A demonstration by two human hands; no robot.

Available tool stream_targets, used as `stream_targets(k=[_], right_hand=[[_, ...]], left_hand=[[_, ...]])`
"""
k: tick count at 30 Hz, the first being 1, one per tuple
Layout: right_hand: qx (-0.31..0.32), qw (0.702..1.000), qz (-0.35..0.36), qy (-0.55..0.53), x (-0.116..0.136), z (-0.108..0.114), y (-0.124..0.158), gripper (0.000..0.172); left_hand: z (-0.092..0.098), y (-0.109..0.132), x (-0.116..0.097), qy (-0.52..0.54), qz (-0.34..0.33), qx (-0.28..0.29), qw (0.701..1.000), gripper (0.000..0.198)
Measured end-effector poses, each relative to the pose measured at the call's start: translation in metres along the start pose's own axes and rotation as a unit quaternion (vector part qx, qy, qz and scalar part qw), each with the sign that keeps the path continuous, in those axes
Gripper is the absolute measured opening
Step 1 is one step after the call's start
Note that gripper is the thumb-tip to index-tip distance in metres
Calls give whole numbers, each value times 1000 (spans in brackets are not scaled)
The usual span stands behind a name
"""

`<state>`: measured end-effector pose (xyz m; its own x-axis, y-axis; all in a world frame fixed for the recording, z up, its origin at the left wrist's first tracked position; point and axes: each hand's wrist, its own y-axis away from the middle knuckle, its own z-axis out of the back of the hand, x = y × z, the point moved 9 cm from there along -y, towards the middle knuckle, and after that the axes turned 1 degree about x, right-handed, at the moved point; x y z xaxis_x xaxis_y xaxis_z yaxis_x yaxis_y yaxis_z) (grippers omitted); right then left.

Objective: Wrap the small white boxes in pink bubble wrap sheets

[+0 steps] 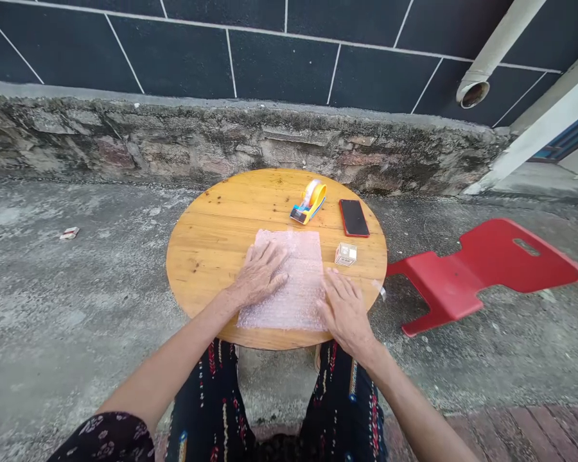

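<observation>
A sheet of pinkish, see-through bubble wrap (301, 282) lies flat on the round wooden table (207, 237). My left hand (261, 273) rests on its left part, fingers stretched out and pointing away from me. At the right edge of the wrap, my right hand (345, 305) lies flat with its fingers extended, partly on the table. Neither hand grips anything. Just beyond my right fingertips sits a small printed box (345, 254). Farther back stands a yellow and blue tape dispenser (310, 201) with a roll of clear tape.
A phone (354, 218) in a red case lies at the table's right rear. Beside the table on the right is a red plastic chair (467, 273). Behind runs a low stone wall base (250, 144), with a drainpipe (491, 58) above. A small crumpled packet (70, 233) lies on the concrete at left.
</observation>
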<state>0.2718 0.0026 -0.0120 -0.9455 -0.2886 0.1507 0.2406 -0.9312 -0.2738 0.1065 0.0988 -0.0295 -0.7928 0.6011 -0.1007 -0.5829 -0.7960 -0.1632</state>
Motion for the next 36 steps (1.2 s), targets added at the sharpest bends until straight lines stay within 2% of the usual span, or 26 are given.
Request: stream_targets(k=[4, 7, 11, 15, 18, 21, 23, 25, 27, 29, 31, 33, 34, 36], right_hand=[[-108, 993, -51, 12, -33, 35, 58, 38], [-133, 986, -99, 20, -58, 34, 106, 37], [-104, 983, -151, 21, -69, -1, 154, 38], [-52, 986, -161, -4, -63, -50, 181, 42], [-49, 981, -189, -7, -69, -67, 192, 46], [-48, 979, -198, 3, -76, -68, 196, 48], [-49, 978, -204, -1, -79, -64, 198, 49], [-51, 976, -213, -19, -81, -60, 201, 50], [-59, 971, -227, -51, -85, -59, 206, 52], [-83, 960, -245, -110, -95, -60, 215, 56], [-124, 923, -300, -208, -114, -68, 233, 58], [-153, 855, -391, -305, -137, -84, 264, 60], [-151, 828, -430, -326, -143, -93, 281, 61], [-125, 798, -476, -348, -145, -106, 315, 62]], left_hand=[[29, 28, 5, -12, 39, -42, 998, 59], [27, 52, -8, -14, 25, -29, 999, 57], [1, 66, -32, -6, -9, 2, 1000, 55], [-12, 62, -37, -7, -12, -6, 1000, 54], [-5, 63, -38, -1, -14, -7, 1000, 55], [15, 77, -38, 11, -6, -23, 1000, 56], [32, 100, -35, 20, 24, -59, 998, 56], [46, 136, -22, 34, 97, -116, 988, 56], [48, 184, -4, 49, 189, -157, 968, 55], [38, 235, 8, 53, 258, -167, 950, 57], [25, 284, 17, 56, 313, -169, 933, 59], [13, 321, 20, 67, 342, -170, 922, 60], [9, 334, 19, 73, 349, -169, 919, 61], [2, 349, 17, 84, 360, -166, 914, 62]])
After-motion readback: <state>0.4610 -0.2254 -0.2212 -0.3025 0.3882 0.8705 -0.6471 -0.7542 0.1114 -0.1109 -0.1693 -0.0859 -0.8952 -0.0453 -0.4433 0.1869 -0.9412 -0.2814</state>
